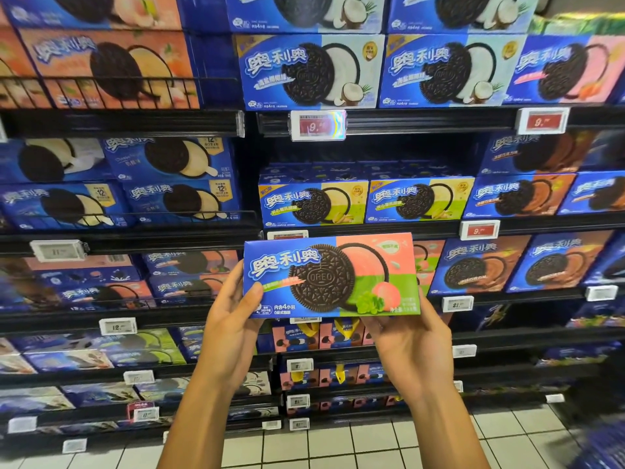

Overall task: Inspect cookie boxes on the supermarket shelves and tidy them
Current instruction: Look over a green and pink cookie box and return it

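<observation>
Rows of dark store shelves (389,228) fill the whole view, packed with blue cookie boxes standing face out. White floor tiles (338,445) show at the bottom, below the lowest shelf.

One cookie box (331,275) is held up in front of the shelves, flat side facing us. It is blue on one side and pink and green on the other, with a big dark cookie drawn on it. The left hand (230,319) grips its lower left corner, thumb on the front. The right hand (409,343) holds it from under the lower right corner, fingers curled behind.

Just above the box sit boxes with yellow and green fronts (313,201). Higher up are coconut boxes (309,71). A red price tag (479,230) hangs just above and right of the box. Brown boxes (478,265) stand to its right.
</observation>
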`<state>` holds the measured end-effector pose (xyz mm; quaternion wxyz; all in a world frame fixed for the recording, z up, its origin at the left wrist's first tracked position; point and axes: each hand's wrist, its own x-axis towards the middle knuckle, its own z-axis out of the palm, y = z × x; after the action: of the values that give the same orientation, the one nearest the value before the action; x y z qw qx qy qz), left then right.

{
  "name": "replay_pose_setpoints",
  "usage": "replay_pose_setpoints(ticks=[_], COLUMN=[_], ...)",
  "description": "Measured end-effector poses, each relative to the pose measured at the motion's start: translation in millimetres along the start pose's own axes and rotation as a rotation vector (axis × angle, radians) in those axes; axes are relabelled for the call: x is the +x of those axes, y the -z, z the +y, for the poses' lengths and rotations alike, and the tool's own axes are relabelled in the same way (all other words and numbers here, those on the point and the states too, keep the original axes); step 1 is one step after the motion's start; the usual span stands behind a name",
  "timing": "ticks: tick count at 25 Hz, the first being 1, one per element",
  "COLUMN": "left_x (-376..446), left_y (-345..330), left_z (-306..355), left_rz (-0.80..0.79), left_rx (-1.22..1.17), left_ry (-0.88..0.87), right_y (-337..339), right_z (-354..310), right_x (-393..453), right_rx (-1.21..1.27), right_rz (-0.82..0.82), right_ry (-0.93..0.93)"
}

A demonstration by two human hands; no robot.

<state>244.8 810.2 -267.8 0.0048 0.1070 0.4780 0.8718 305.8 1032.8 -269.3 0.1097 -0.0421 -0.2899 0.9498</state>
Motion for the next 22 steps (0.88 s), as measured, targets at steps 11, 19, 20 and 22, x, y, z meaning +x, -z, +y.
replay_pose_setpoints(ticks=[11, 19, 20, 22], left_x=[-2, -26, -30, -32], left_y=[-2, -49, -55, -60], left_z=[2, 11, 8, 5], left_rz=[0.08, -0.274, -0.278, -0.216], left_rx=[0.176, 0.341, 0.333, 0.312], left_ry=[0.022, 0.074, 0.077, 0.082], right_y=[-10, -60, -63, -66], right_z=[-1, 30, 36, 41], right_x=[-4, -34, -37, -40], right_rx=[-0.07, -0.716, -0.759, -0.801], right_rz=[0.052, -0.016, -0.067, -0.112], right_ry=[0.049, 0.478, 0.486, 0.489])
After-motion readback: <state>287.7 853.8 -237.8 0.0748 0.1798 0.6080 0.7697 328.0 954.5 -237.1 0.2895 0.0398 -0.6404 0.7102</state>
